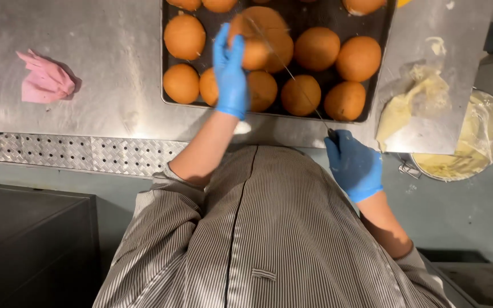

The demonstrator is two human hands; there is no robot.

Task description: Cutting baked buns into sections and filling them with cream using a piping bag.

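Stainless steel worktable, seen from above, bears a dark baking tray of round golden-brown buns. Left hand, blue-gloved, fingers closed around one raised golden-brown bun above the tray's middle. Right hand, also blue-gloved, sits near the table's front edge, well apart from the bun, gripping the handle of a long thin-bladed knife; blade runs diagonally up to the held bun. Crumpled pink cloth lies far left. Cream-filled clear piping bag rests right of the tray.
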